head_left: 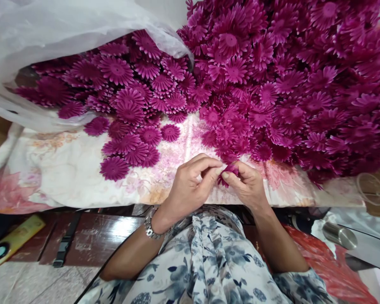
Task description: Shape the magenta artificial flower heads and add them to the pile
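Right hand (251, 185) pinches bloom (232, 168); left hand (190, 181) at its edge, grip unclear. Heap (272, 93) towers; many flat flowers (114, 168) lie by bag (66, 42).

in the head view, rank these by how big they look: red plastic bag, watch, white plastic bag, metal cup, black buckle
1. white plastic bag
2. red plastic bag
3. metal cup
Last: watch and black buckle, too alike to rank
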The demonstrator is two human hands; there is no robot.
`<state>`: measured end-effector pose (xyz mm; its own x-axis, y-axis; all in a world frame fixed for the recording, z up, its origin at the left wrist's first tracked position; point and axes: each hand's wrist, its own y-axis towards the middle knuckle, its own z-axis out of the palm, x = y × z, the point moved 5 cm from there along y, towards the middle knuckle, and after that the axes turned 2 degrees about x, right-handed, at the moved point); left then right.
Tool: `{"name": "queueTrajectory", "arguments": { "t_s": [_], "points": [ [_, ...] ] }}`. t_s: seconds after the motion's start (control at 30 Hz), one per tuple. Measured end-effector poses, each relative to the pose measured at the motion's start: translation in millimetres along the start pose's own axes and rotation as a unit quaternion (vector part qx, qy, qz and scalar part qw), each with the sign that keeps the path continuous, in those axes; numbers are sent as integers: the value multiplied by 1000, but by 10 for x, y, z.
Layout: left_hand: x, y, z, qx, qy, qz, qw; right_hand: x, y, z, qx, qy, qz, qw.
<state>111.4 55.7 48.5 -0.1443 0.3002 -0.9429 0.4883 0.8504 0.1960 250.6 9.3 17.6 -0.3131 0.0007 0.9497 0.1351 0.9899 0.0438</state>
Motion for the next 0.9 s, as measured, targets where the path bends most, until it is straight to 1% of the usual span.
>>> {"name": "queueTrajectory", "arguments": {
  "t_s": [0.03, 0.1, 0.17, 0.23, 0.3, 0.37, 0.5, 0.6, 0.67, 0.7, 0.73, 0.8, 0.83, 0.87, 0.9],
  "points": [
    [6, 14, 29, 28, -6, -10, 1000, 23, 1, 7, 7, -13, -13, 1000],
    [55, 35, 75, 75, -49, -54, 994, 72, 2, 3, 15, -48, -42, 998],
    [135, 36, 109, 98, -124, -107, 982, 106, 1, -4, 28, -80, -68, 994],
    [221, 14, 151, 114, -204, -148, 961, 124, -2, -4, 47, -88, -88, 991],
    [301, -21, 193, 120, -268, -176, 940, 123, -8, 3, 67, -74, -100, 990],
    [362, -59, 221, 113, -304, -192, 926, 99, -16, 14, 84, -48, -90, 991],
    [384, -124, 258, 104, -332, -204, 915, 23, -34, 58, 104, 40, -47, 993],
    [359, -153, 270, 96, -359, -205, 905, -18, -50, 112, 100, 128, -29, 986],
    [370, -157, 226, 71, -373, -209, 901, -39, -65, 134, 85, 180, -21, 980],
    [386, -151, 176, 46, -378, -210, 900, -47, -72, 126, 70, 205, -19, 976],
    [405, -138, 108, 15, -383, -209, 900, -51, -76, 98, 46, 227, -18, 973],
    [425, -90, -76, -71, -379, -187, 904, -46, -67, -15, -20, 244, -22, 969],
    [413, -51, -168, -110, -362, -167, 910, -28, -48, -91, -54, 225, -27, 973],
    [377, 2, -242, -135, -332, -142, 923, 5, -13, -178, -86, 182, -38, 979],
    [320, 72, -287, -145, -289, -115, 939, 56, 38, -266, -113, 115, -54, 985]
  ]
}}
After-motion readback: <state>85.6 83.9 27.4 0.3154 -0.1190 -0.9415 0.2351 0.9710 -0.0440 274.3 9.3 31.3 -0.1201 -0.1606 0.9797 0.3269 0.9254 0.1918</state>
